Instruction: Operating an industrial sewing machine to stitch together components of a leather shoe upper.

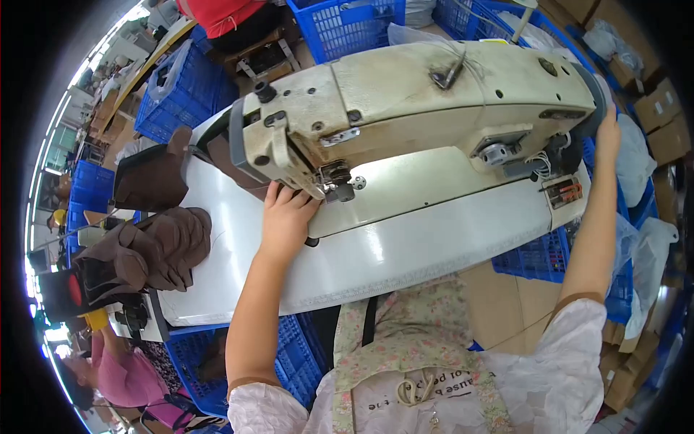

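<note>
A cream sewing machine (412, 87) stands on a white table (376, 253). My left hand (285, 220) lies palm down beside the needle area, fingers spread; the fingertips touch the edge of a brown leather-like piece (228, 163) that runs behind the machine's head. The needle end is partly hidden by the head. My right hand (609, 134) reaches to the machine's right end and grips the dark handwheel (591, 101), its fingertips out of sight around the rim. Left of my left hand sits a heap of brown cut pieces (163, 246).
Another dark brown piece (150, 179) hangs over the table's left edge. Blue crates (350, 29) stand behind the machine, with another blue crate (531, 257) below the table at right. A co-worker in a pink top (130, 372) is at lower left; another in red (224, 14) sits beyond.
</note>
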`<state>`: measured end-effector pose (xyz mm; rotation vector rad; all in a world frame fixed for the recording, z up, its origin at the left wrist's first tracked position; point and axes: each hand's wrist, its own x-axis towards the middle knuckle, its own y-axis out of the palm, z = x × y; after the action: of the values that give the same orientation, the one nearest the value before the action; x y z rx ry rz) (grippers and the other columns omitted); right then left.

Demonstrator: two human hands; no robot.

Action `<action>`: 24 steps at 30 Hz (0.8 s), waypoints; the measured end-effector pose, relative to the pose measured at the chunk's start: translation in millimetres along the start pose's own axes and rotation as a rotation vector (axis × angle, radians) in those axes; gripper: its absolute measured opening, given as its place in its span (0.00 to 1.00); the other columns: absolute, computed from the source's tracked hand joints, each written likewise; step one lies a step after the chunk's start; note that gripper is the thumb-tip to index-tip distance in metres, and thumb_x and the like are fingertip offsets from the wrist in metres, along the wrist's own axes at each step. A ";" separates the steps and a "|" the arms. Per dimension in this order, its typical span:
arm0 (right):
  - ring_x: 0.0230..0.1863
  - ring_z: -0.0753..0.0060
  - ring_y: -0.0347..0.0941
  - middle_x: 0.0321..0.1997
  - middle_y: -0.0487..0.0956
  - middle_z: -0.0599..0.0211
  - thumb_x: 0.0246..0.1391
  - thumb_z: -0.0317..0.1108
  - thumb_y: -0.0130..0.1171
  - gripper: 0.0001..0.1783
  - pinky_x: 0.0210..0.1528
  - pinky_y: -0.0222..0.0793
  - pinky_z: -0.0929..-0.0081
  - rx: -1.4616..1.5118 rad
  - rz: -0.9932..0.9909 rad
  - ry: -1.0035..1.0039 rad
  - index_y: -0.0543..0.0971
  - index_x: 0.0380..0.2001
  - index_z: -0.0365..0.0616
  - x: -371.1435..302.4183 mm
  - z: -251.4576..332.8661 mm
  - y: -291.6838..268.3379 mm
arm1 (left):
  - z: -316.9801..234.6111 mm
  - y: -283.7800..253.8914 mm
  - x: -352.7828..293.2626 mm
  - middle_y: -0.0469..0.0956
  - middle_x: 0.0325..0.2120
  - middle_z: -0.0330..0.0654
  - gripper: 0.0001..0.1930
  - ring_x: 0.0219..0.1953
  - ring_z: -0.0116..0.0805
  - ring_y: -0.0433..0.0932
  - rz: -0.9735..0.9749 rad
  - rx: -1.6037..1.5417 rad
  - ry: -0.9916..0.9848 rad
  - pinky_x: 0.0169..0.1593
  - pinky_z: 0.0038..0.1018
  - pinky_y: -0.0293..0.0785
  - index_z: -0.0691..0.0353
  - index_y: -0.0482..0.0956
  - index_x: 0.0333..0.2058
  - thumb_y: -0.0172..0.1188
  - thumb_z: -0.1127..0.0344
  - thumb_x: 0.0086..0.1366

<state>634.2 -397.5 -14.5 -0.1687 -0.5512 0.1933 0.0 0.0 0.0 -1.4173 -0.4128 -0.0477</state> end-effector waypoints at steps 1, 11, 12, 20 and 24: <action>0.70 0.56 0.61 0.65 0.73 0.53 0.71 0.56 0.32 0.33 0.71 0.53 0.69 -0.308 0.011 0.040 0.71 0.63 0.46 10.7 48.6 -17.0 | -5.1 -1.0 6.2 0.82 0.41 0.33 0.18 0.49 0.34 0.74 -0.040 -0.025 0.002 0.66 0.46 0.57 0.53 0.85 0.44 0.59 0.72 0.53; 0.38 0.51 0.79 0.32 0.81 0.55 0.47 0.32 0.60 0.07 0.42 0.73 0.60 -0.809 0.514 0.032 0.82 0.31 0.45 -131.5 134.7 -21.6 | 6.4 8.2 1.5 0.79 0.51 0.41 0.29 0.58 0.49 0.71 0.075 0.025 0.028 0.65 0.54 0.54 0.57 0.81 0.52 0.52 0.80 0.49; 0.42 0.54 0.77 0.34 0.80 0.60 0.42 0.30 0.61 0.08 0.45 0.73 0.61 -0.868 0.699 -0.052 0.82 0.31 0.46 -149.8 133.9 -20.6 | 7.9 9.3 3.3 0.79 0.51 0.41 0.29 0.58 0.49 0.71 0.070 0.019 0.041 0.65 0.54 0.54 0.57 0.81 0.52 0.52 0.80 0.49; 0.45 0.55 0.75 0.35 0.78 0.65 0.42 0.28 0.62 0.07 0.46 0.72 0.61 -0.963 0.725 -0.280 0.83 0.28 0.44 -158.3 117.1 -41.1 | 5.7 7.1 13.0 0.78 0.54 0.39 0.29 0.57 0.46 0.73 0.094 0.034 0.132 0.62 0.51 0.58 0.58 0.80 0.53 0.53 0.80 0.50; 0.35 0.51 0.78 0.35 0.82 0.59 0.48 0.31 0.65 0.08 0.41 0.73 0.62 -0.787 0.725 -0.164 0.83 0.32 0.40 -159.7 141.5 -35.5 | 9.7 2.1 -2.1 0.80 0.47 0.42 0.31 0.54 0.48 0.75 0.148 0.118 0.082 0.53 0.46 0.64 0.54 0.79 0.56 0.56 0.78 0.50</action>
<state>430.2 -452.9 31.5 -1.1325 -0.6907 0.6944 -3.8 9.3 -1.7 -1.3207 -0.2379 0.0382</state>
